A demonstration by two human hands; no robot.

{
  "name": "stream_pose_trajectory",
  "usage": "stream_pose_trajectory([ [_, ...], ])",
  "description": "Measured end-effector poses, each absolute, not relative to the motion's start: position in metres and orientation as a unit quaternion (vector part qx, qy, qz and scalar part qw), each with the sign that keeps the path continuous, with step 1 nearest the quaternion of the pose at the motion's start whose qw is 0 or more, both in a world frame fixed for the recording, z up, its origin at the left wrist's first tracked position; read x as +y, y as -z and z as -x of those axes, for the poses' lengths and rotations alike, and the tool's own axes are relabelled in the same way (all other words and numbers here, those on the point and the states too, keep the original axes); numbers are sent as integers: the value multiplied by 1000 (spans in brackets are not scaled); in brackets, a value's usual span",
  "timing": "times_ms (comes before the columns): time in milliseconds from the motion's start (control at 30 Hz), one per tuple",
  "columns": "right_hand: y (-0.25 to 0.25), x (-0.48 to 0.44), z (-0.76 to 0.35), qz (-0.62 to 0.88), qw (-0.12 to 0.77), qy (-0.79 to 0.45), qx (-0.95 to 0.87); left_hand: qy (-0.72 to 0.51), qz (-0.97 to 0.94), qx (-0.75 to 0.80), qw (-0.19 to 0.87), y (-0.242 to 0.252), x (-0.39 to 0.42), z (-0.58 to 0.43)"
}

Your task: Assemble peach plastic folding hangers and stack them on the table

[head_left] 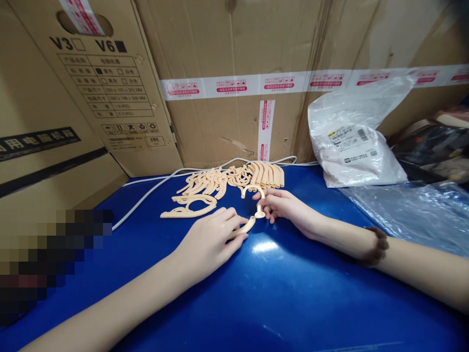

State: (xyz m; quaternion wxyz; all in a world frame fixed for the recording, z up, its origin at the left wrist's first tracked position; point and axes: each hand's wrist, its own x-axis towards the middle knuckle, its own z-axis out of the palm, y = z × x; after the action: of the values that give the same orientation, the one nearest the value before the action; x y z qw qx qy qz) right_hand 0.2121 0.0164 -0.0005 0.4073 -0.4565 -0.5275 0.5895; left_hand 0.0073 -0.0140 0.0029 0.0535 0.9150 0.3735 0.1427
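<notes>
I keep the left hand (pixel 210 239) pinched on one end of the curved beige piece (pixel 248 226) and the right hand (pixel 284 208) pinched on its ringed end, mid-table just before the heap of like parts (pixel 227 183), pressing evenly.

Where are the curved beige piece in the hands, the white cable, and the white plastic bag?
Curved beige piece (pixel 248 226), head view, on its middle arc between the hands.
White cable (pixel 146 194), head view, on its run across the blue table.
White plastic bag (pixel 351 142), head view, on its printed label.
</notes>
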Motion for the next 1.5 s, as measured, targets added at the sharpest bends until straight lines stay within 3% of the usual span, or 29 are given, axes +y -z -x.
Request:
stream_pose_trajectory([
  [667,1,17,-213,447,434,-610,-490,-200,-890,386,135,-8,-14,-5],
  [1500,7,18,-217,346,471,-666,-463,-237,-898,362,82,-4,-12,-1],
])
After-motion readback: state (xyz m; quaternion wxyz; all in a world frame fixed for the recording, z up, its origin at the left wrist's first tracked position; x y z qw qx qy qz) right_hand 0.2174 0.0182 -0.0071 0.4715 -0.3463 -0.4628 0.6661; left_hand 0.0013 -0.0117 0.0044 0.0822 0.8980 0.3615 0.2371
